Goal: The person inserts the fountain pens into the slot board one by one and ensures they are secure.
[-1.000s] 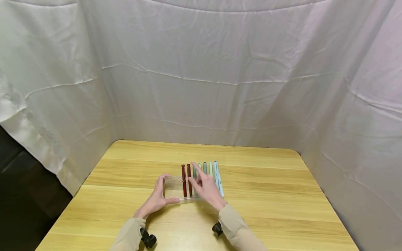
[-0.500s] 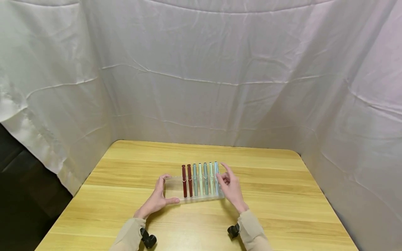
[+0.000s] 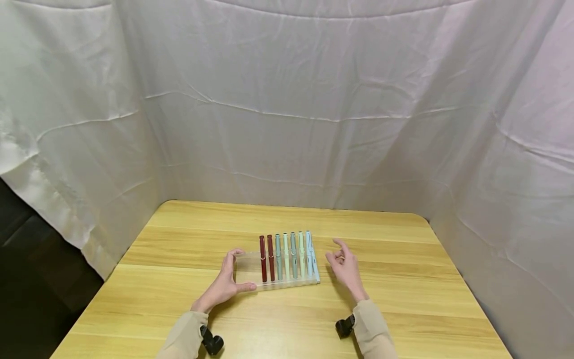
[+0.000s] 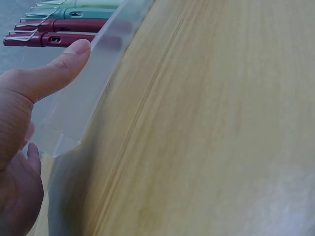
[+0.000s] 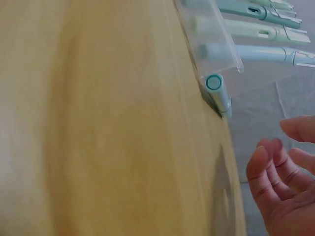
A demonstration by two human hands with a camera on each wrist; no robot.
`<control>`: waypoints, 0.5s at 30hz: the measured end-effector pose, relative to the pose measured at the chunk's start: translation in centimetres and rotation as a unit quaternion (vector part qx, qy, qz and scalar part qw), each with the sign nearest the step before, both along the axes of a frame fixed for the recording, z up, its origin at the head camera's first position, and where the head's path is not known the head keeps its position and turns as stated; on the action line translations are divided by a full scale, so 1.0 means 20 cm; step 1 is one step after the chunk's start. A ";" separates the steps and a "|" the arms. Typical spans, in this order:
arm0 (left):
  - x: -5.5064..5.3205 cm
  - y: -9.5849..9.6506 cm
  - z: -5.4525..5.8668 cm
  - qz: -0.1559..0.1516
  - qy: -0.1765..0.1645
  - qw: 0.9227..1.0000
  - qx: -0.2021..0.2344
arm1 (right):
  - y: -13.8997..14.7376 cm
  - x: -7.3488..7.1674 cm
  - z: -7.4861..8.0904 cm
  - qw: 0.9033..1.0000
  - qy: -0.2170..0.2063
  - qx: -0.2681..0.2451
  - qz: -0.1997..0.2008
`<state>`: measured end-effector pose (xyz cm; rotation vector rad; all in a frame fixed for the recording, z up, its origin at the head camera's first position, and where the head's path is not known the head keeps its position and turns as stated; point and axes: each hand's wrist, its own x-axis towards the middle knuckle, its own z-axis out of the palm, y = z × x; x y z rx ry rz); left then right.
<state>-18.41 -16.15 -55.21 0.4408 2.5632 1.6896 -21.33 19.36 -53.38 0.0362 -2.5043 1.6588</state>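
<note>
A clear plastic pen stand (image 3: 247, 271) bears a row of capped pens, tilted back in it. From the left come two dark red pens (image 3: 263, 259), then grey-green and pale green pens (image 3: 286, 257), with a light blue pen (image 3: 309, 249) at the right end. Another light blue pen (image 5: 219, 96) lies on the table against the stand's right end. My left hand (image 3: 226, 281) grips the stand's left end, thumb (image 4: 74, 56) along the front lip. Right of the stand, my right hand (image 3: 346, 269) hovers with nothing in it, its fingers loosely bent.
The wooden table (image 3: 403, 299) spreads around the stand on all sides. Pale grey curtains (image 3: 287, 124) hang behind and beside it. A black camera (image 3: 212, 341) sits at the left wrist, another camera (image 3: 345, 327) at the right.
My right hand has moved from over the middle pens to the right, past the end of the stand, uncovering the row. The left hand and the stand stay in place.
</note>
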 end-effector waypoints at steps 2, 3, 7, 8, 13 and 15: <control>0.00 0.00 0.00 0.000 0.000 1.000 -0.001 | 0.01 -0.01 -0.01 1.000 -0.015 0.010 0.002; 0.00 0.00 0.00 -0.001 -0.001 1.000 -0.001 | 0.02 -0.01 -0.02 1.000 -0.021 0.014 0.003; 0.00 0.00 0.00 -0.001 -0.002 1.000 0.001 | 0.03 -0.03 -0.04 0.998 -0.041 0.039 0.010; 0.00 0.00 0.00 -0.001 -0.003 1.000 0.001 | 0.03 -0.04 -0.05 0.998 -0.046 0.046 0.012; 0.00 0.00 0.00 -0.001 -0.005 1.000 -0.002 | 0.04 -0.06 -0.07 0.995 -0.057 0.079 0.016; 0.00 0.00 0.00 -0.002 -0.004 1.000 -0.003 | 0.04 -0.07 -0.07 0.994 -0.058 0.087 0.019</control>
